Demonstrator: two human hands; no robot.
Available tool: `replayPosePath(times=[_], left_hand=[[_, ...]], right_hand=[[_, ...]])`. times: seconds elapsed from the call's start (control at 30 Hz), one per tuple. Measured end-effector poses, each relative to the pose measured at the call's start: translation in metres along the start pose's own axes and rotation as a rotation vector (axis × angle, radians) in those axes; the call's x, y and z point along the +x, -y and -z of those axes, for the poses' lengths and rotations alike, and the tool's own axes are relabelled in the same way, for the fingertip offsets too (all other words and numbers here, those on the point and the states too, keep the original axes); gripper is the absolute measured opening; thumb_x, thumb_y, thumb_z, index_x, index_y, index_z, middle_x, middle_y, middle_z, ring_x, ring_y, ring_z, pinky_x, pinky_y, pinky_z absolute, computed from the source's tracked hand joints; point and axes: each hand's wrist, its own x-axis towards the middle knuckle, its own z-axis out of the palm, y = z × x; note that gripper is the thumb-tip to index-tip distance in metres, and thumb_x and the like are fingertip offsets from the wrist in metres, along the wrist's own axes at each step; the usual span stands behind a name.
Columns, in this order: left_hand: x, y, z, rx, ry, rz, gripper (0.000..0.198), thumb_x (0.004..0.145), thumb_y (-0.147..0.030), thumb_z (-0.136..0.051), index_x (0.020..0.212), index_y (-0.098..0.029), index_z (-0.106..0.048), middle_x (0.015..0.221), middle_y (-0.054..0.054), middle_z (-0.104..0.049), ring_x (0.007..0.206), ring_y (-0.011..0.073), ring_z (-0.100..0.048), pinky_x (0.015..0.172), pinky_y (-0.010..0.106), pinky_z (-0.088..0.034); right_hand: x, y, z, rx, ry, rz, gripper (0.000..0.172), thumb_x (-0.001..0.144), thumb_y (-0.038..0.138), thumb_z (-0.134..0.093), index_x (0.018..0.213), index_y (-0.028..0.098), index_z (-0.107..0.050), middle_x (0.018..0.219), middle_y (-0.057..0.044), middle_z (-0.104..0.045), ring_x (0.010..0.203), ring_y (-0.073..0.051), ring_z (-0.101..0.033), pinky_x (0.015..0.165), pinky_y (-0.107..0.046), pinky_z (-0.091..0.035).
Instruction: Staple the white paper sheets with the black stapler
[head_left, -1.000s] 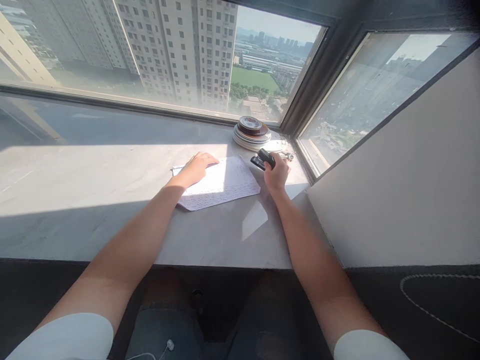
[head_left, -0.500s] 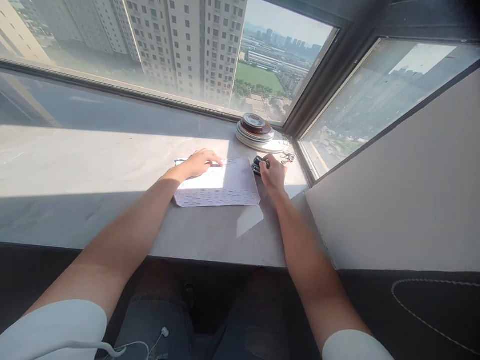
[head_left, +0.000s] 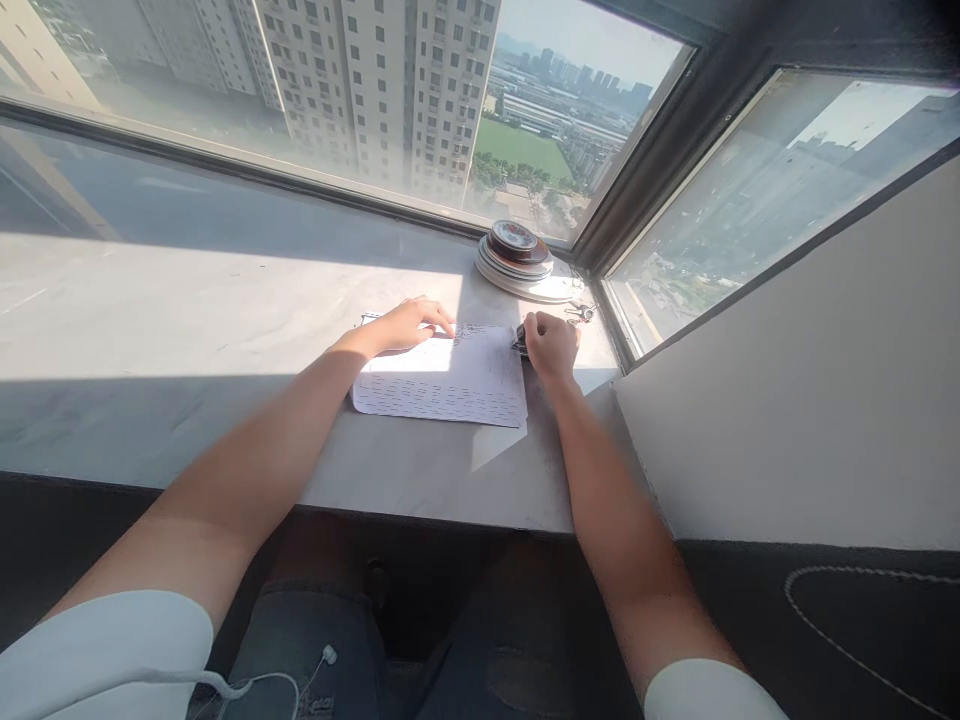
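Note:
A stack of white paper sheets [head_left: 442,395], marked with rows of dark lines, lies on the pale stone windowsill. My left hand [head_left: 411,322] rests on the upper left of the sheets, fingers stretched out and pressing lightly down. At the right edge of the paper, my right hand [head_left: 553,346] is closed around a small black stapler [head_left: 520,342]. The jaw end of the stapler meets the paper's right edge; most of its body is hidden in my hand, so I cannot tell whether its jaws are pressed together.
Behind the paper stands a pile of stacked plates [head_left: 525,285] with a round dial-like item [head_left: 514,236] on top. Keys [head_left: 581,313] lie beside it near the window frame [head_left: 652,170]. A white wall [head_left: 795,400] bounds the right side. An earphone [head_left: 328,655] hangs over my lap.
The stapler has come over the right edge of the paper, and the paper's right side has tilted slightly toward me. My left hand stays on the sheets.

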Motion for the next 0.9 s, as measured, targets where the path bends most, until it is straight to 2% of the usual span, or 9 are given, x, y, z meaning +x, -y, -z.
replayPosePath(times=[0.1, 0.23, 0.33, 0.43, 0.5, 0.57, 0.67, 0.9], left_hand=[[0.001, 0.002, 0.000, 0.010, 0.009, 0.000, 0.041, 0.082, -0.009, -0.053, 0.100, -0.030, -0.084, 0.127, 0.005, -0.073, 0.127, 0.0283, -0.057, 0.112, 0.050, -0.044], [0.002, 0.006, -0.001, 0.022, 0.009, -0.015, 0.042, 0.083, -0.011, -0.053, 0.102, -0.032, -0.084, 0.127, 0.005, -0.073, 0.126, 0.0276, -0.057, 0.112, 0.051, -0.044], [0.002, 0.007, -0.002, 0.024, 0.009, -0.009, 0.042, 0.084, -0.011, -0.052, 0.101, -0.033, -0.084, 0.127, 0.004, -0.073, 0.128, 0.0278, -0.056, 0.114, 0.052, -0.041], [0.000, 0.003, -0.001, 0.003, 0.006, 0.003, 0.042, 0.083, -0.010, -0.053, 0.100, -0.032, -0.084, 0.127, 0.004, -0.073, 0.129, 0.0278, -0.056, 0.114, 0.051, -0.041], [-0.001, 0.000, 0.000, -0.016, -0.001, 0.005, 0.041, 0.082, -0.009, -0.054, 0.099, -0.032, -0.084, 0.126, 0.004, -0.073, 0.128, 0.0277, -0.057, 0.114, 0.051, -0.041], [-0.001, -0.001, 0.001, -0.026, -0.002, 0.006, 0.040, 0.082, -0.009, -0.056, 0.097, -0.032, -0.084, 0.124, 0.004, -0.074, 0.127, 0.0281, -0.057, 0.114, 0.051, -0.041], [0.000, 0.000, 0.002, -0.022, 0.000, 0.007, 0.039, 0.081, -0.009, -0.057, 0.098, -0.032, -0.084, 0.122, 0.005, -0.074, 0.128, 0.0289, -0.056, 0.114, 0.052, -0.041], [0.000, -0.001, 0.003, 0.002, -0.011, 0.005, 0.036, 0.082, -0.010, -0.057, 0.096, -0.029, -0.084, 0.118, 0.007, -0.075, 0.120, 0.0273, -0.060, 0.108, 0.048, -0.045]], right_hand=[[0.001, -0.002, -0.002, -0.004, 0.045, 0.037, 0.051, 0.104, 0.036, -0.040, 0.055, 0.023, -0.030, 0.056, 0.000, -0.037, 0.065, -0.020, -0.041, 0.095, -0.046, -0.039], [0.003, 0.000, -0.007, -0.062, 0.077, 0.073, 0.052, 0.103, 0.039, -0.042, 0.053, 0.023, -0.040, 0.062, -0.006, -0.048, 0.084, -0.027, -0.051, 0.095, -0.050, -0.037], [0.003, 0.006, -0.007, -0.115, 0.044, 0.076, 0.042, 0.100, 0.034, -0.044, 0.060, 0.022, -0.052, 0.072, -0.008, -0.055, 0.093, -0.030, -0.051, 0.095, -0.051, -0.036], [0.001, 0.010, -0.005, -0.093, -0.023, 0.101, 0.030, 0.098, 0.027, -0.044, 0.074, 0.022, -0.062, 0.084, -0.007, -0.061, 0.093, -0.027, -0.053, 0.096, -0.050, -0.035], [0.000, 0.010, -0.004, -0.063, 0.015, 0.117, 0.032, 0.099, 0.027, -0.043, 0.072, 0.022, -0.060, 0.079, -0.006, -0.060, 0.085, -0.024, -0.053, 0.094, -0.047, -0.036], [0.001, 0.008, -0.005, -0.063, 0.074, 0.110, 0.041, 0.100, 0.029, -0.043, 0.062, 0.022, -0.051, 0.069, -0.005, -0.056, 0.078, -0.024, -0.051, 0.090, -0.046, -0.037], [0.003, 0.005, -0.009, -0.094, 0.091, 0.069, 0.048, 0.100, 0.026, -0.042, 0.052, 0.023, -0.039, 0.060, -0.006, -0.049, 0.075, -0.025, -0.048, 0.089, -0.049, -0.038], [0.006, 0.004, -0.013, -0.145, 0.098, 0.055, 0.046, 0.100, 0.022, -0.042, 0.055, 0.022, -0.036, 0.071, -0.007, -0.055, 0.079, -0.025, -0.050, 0.091, -0.049, -0.039]])
